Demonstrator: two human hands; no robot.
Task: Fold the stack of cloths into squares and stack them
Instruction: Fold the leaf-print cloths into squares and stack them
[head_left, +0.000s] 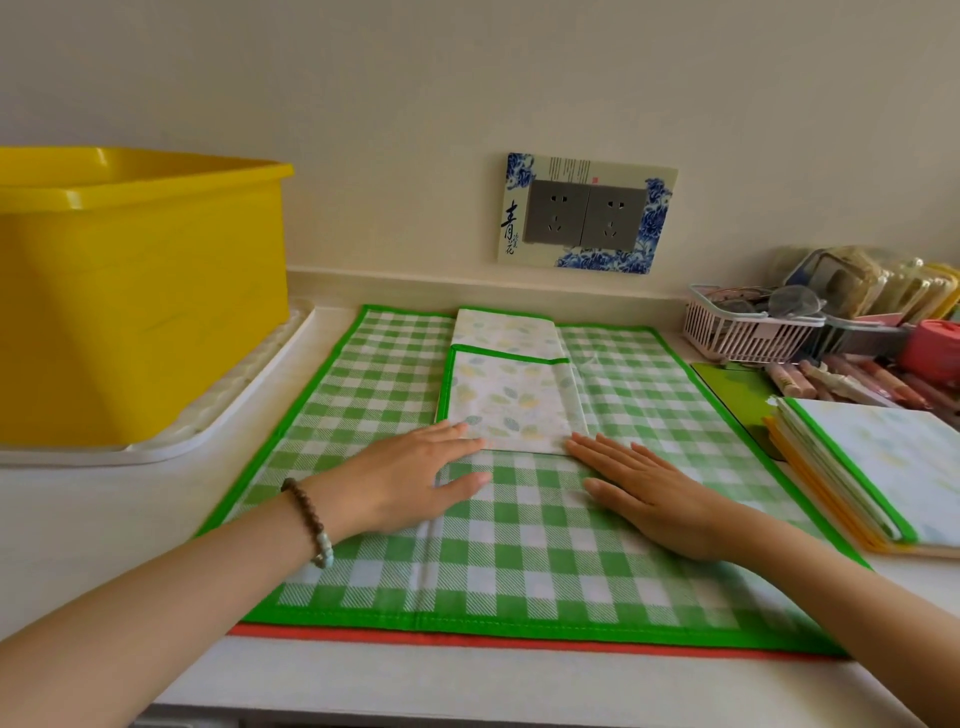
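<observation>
Two hands laid flat, fingers straight, gripping nothing: left hand (415, 478) and right hand (660, 499) pressing palms-down on the green checked cloth (519, 561), fingertips at the near edge of its leaf-print flap (511, 405). Cloth spread on the counter (78, 499), long side left to right, flap running away toward the wall. Red strip (467, 640) showing under the near hem. Left, bare counter up to the white tray (208, 426) bearing the yellow tub (140, 291); right, hem just beside the folded stack (883, 478).
</observation>
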